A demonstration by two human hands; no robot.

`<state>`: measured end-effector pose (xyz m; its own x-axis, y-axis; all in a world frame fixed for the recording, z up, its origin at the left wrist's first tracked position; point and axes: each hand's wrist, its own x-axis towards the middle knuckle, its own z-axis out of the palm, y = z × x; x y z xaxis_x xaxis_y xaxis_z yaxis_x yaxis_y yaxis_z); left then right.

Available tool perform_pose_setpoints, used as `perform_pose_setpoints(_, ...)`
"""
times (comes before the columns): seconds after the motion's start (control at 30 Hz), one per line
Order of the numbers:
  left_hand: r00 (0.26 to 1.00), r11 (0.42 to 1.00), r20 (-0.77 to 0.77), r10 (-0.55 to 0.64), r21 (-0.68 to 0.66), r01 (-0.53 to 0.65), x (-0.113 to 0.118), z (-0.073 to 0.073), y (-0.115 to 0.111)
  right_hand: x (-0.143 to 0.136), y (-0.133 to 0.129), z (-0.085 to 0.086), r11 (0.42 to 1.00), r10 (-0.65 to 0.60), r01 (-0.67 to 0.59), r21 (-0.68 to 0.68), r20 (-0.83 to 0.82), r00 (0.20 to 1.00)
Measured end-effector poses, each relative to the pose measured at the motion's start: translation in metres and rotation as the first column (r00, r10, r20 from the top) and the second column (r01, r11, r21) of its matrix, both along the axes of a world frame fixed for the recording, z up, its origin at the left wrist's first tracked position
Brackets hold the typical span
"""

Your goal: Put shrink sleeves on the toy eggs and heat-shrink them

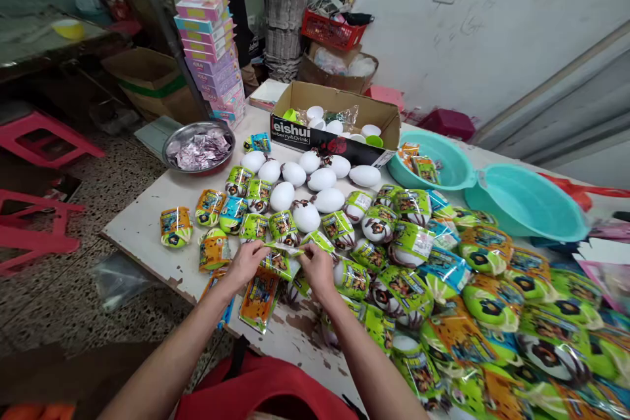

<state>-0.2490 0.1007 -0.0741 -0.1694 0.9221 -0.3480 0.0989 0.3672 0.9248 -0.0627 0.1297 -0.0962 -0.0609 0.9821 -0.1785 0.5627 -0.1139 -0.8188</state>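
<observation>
The left hand (pixel 246 265) and right hand (pixel 317 269), nearly closed, pinch a green printed wrapper (pixel 284 249) that could tear if overstretched.

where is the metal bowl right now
In the head view, the metal bowl sits at the left edge of the table, in front of the stack of pink and purple boxes and left of the white eggs.
</observation>
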Motion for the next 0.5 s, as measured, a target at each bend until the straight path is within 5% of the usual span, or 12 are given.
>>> perform_pose_setpoints(0.1,0.971,0.999,0.234,0.04,0.006,-0.043,0.007,0.005,-0.001,-0.001,0.004,0.001,0.987,0.081,-0.102,0.122,0.164,0.983)
perform_pose_setpoints(0.2,0.857,0.976,0.468,0.215,-0.069,-0.207,0.009,0.007,0.006,-0.004,0.016,-0.001,0.955,0.262,-0.275,0.114,0.119,0.958)
perform_pose_setpoints(0.27,0.753,0.932,0.556,0.352,-0.136,-0.336,0.004,0.007,0.012,-0.003,0.034,-0.002,0.964,0.207,-0.225,0.141,0.128,0.97)
perform_pose_setpoints(0.37,0.592,0.865,0.653,0.472,-0.213,-0.454,-0.01,0.004,0.016,-0.003,0.071,-0.007,0.985,-0.015,-0.048,0.165,0.362,0.932)
perform_pose_setpoints(0.5,0.49,0.766,0.621,0.612,-0.31,-0.564,-0.024,-0.006,0.007,-0.014,0.114,-0.022,0.993,0.106,-0.054,-0.104,0.601,0.792)
